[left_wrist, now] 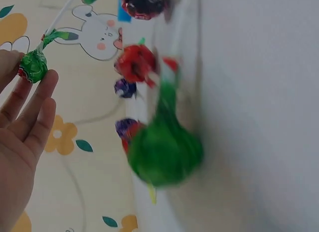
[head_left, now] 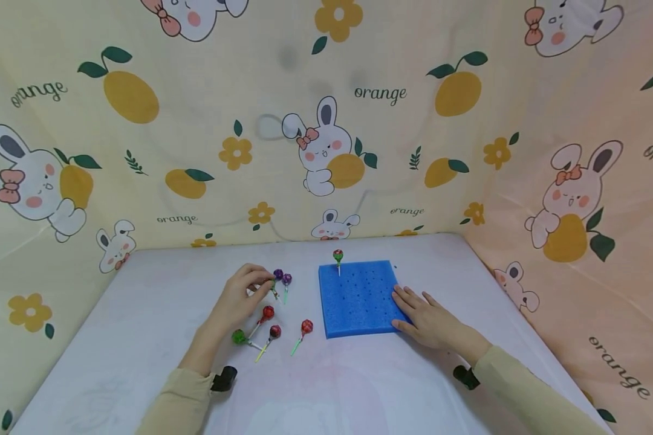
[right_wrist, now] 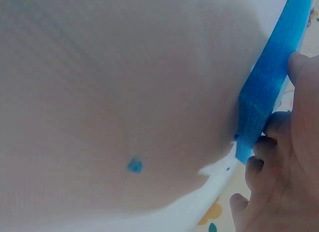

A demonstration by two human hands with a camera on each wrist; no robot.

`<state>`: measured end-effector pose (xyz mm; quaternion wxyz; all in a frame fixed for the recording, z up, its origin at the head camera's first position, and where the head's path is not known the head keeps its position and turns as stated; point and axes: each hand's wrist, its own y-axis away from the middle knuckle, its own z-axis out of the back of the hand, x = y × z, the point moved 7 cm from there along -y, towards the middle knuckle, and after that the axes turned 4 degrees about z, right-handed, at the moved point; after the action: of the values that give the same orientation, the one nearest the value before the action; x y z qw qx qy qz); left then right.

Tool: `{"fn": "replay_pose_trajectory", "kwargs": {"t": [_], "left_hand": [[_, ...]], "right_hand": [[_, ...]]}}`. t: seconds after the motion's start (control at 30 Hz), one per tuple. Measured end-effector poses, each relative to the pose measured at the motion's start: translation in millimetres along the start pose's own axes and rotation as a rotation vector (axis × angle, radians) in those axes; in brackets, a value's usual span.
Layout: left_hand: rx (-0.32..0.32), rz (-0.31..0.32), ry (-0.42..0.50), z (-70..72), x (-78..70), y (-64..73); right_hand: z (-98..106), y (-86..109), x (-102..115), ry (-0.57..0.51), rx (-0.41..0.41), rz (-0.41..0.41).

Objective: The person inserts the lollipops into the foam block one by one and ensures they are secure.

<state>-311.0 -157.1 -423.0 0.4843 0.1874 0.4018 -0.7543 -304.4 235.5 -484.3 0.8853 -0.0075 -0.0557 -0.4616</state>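
Observation:
My left hand (head_left: 245,293) pinches a green-wrapped lollipop (left_wrist: 34,66) by its candy head, thumb on one side and fingers on the other. Its white stick points away from the palm in the left wrist view. My right hand (head_left: 427,317) rests with fingers spread on the right edge of a blue foam block (head_left: 359,308) dotted with small holes. One green and red lollipop (head_left: 338,257) stands upright in the block's back left part. Close by the left hand lie two purple lollipops (head_left: 287,279).
Nearer the front lie a green lollipop (head_left: 239,337), a red one (head_left: 268,312), a dark red one (head_left: 274,331) and another red one (head_left: 307,327) with a green stick. A blue crumb (right_wrist: 134,165) lies on the white table. Printed cloth (head_left: 392,133) walls the back and sides.

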Motion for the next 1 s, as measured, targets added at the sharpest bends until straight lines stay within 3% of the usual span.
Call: {"fn": "replay_pose_trajectory", "kwargs": {"t": [0.47, 0.9, 1.0], "left_hand": [[-0.032, -0.013, 0.170, -29.3, -24.3, -25.5], [-0.039, -0.093, 0.236, -53.8, -51.0, -55.0], [-0.017, -0.085, 0.245, -61.6, -54.3, -62.5]], "right_hand": [[-4.0, -1.1, -2.6, -0.012, 0.013, -0.007], [-0.9, -2.3, -1.0, -0.007, 0.008, -0.007], [-1.4, -1.0, -1.3, -0.006, 0.007, -0.004]]}}
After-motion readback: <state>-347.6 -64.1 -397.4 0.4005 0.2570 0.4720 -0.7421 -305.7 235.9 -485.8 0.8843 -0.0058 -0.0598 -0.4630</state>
